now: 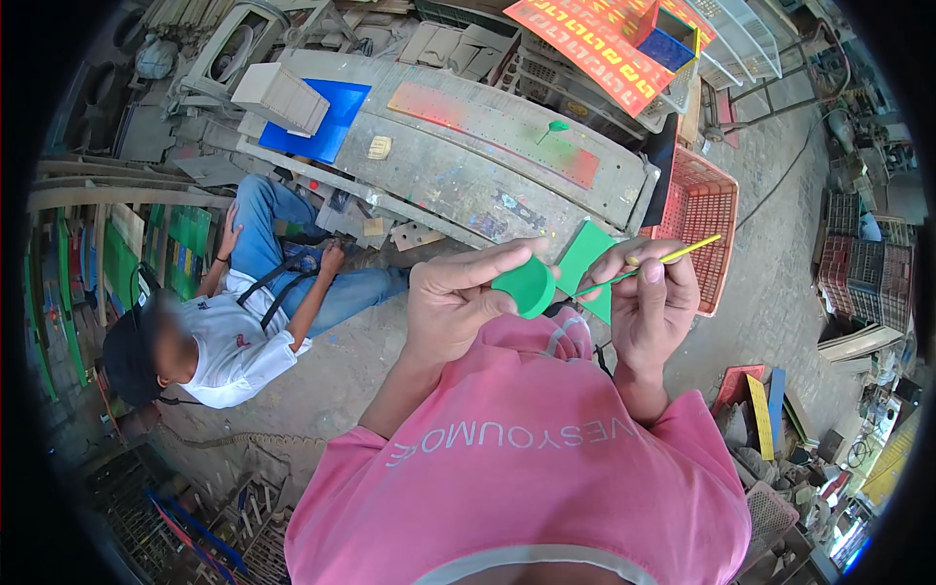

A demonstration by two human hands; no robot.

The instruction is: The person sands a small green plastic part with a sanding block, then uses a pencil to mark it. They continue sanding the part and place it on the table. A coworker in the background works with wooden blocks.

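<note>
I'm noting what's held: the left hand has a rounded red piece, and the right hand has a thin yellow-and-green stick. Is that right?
Not quite: the head view shows the rounded piece in the left hand is green, not red. The rest stands.

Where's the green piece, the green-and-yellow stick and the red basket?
Green piece (527, 287): head view, middle of its broad face.
Green-and-yellow stick (690, 249): head view, its yellow end.
Red basket (721, 210): head view, its side wall.
</note>
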